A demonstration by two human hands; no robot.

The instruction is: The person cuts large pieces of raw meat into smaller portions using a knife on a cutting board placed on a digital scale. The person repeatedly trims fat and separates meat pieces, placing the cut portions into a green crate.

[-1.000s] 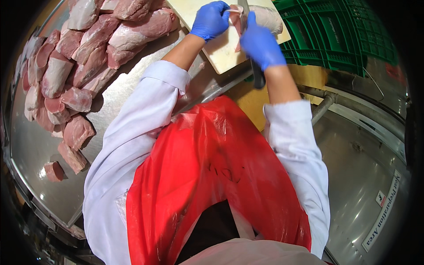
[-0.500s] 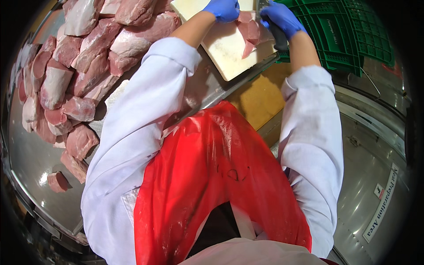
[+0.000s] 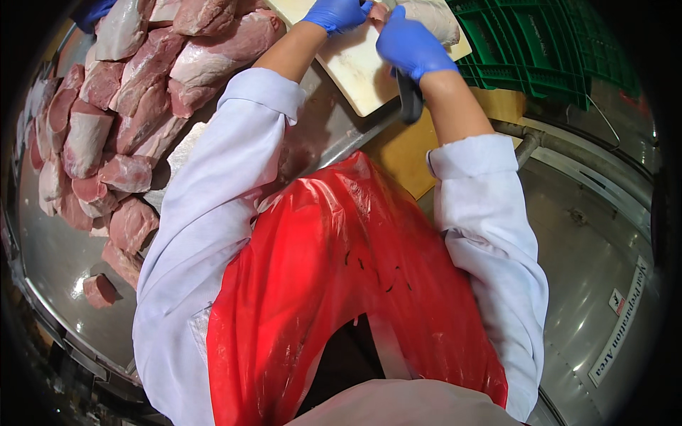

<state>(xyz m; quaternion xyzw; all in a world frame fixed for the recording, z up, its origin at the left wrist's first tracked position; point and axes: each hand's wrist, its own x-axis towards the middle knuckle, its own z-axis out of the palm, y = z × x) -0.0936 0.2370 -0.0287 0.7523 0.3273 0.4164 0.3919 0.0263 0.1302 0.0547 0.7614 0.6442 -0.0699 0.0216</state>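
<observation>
Fingers of the right hand [image 3: 414, 44] are wrapped around the knife [image 3: 410, 101]; whether the left hand [image 3: 335, 14] is pinching cannot be told. On the cutting board [image 3: 362, 77], the meat piece [image 3: 432, 21] seems partly cut; whether the meat pile [image 3: 150, 71] is finished cannot be judged.

**Bright centre, black rim**

Light seems overhead. Sleeves [image 3: 202, 192] bright. Glare spot on table [image 3: 64, 248]; glossy streaks on apron [image 3: 305, 284]. Shadow beside meat [image 3: 153, 74]. Crates [image 3: 533, 60] dim toward rim. Fisheye bows table edge; corners black, outer margins murky. Centre reasonably sharp.
</observation>
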